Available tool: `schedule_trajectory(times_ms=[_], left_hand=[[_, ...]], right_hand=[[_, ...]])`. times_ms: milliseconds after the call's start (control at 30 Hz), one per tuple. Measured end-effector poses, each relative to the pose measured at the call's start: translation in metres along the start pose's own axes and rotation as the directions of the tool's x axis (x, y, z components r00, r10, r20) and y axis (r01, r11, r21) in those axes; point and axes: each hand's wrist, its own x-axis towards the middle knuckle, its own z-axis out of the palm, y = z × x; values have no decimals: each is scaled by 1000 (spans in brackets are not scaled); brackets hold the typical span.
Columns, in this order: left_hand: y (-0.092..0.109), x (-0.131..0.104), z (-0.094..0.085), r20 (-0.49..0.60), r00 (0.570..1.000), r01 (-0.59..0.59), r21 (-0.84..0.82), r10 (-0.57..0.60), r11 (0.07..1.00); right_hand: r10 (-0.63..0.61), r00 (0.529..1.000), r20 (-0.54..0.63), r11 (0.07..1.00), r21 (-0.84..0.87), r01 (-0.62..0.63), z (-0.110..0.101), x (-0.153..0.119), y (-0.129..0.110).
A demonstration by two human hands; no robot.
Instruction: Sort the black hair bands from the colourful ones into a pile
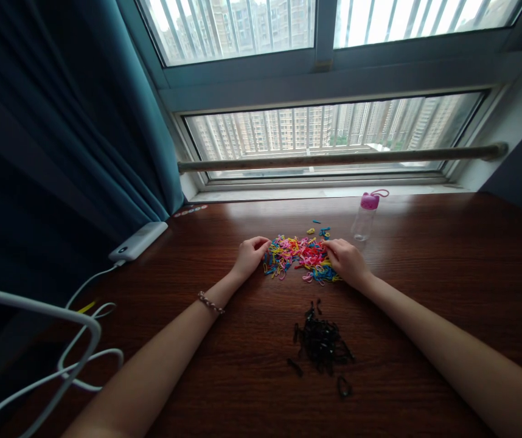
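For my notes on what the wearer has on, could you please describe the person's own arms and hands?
The left hand and right hand are ungloved, and both forearms are bare of sleeves. A braided-looking bracelet of pale and dark tones circles the left wrist; the right wrist is bare.

Hands (grasp indistinct); forearms partly offscreen

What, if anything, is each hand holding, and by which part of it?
It cannot be told. The left hand and right hand are at opposite sides of the colourful pile; any piece pinched there is too small to make out.
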Motion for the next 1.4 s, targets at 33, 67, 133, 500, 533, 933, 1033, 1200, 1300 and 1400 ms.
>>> schedule_trajectory(times_ms=[33,67,133,500,533,933,1033,1200,1300,1400], left_hand=[[1,-1,0,-30,999,-32,31,33,999],[3,-1,0,-54,995,-77,66,81,995],[7,-3,1,-54,976,-204,137,213,969],[9,-7,5,145,936,-347,214,321,913],[9,-8,4,117,949,-311,195,293,930],[7,-7,2,-13,996,-85,-86,84,993],[6,-6,3,4,998,-60,-193,62,979],[5,-5,5,21,998,-56,-281,64,958],[5,-5,5,31,997,-55,-298,67,953],[6,-5,4,38,997,-54,-276,67,960]], right_hand=[[2,1000,-2,1000,-1,-2,0,0,0],[2,1000,-2,1000,-1,-2,0,0,-1],[1,1000,2,1000,1,-1,-1,0,-1],[-8,999,51,1000,-16,9,-3,0,-4],[-6,999,51,1000,-14,7,-4,0,-4],[-11,999,45,1000,-1,11,-4,0,-4],[-12,999,43,1000,4,12,-4,0,-4],[-15,999,48,1000,-5,16,-4,0,-4],[-19,999,50,1000,-5,19,-4,0,-4],[-22,999,49,1000,-5,22,-4,0,-4]])
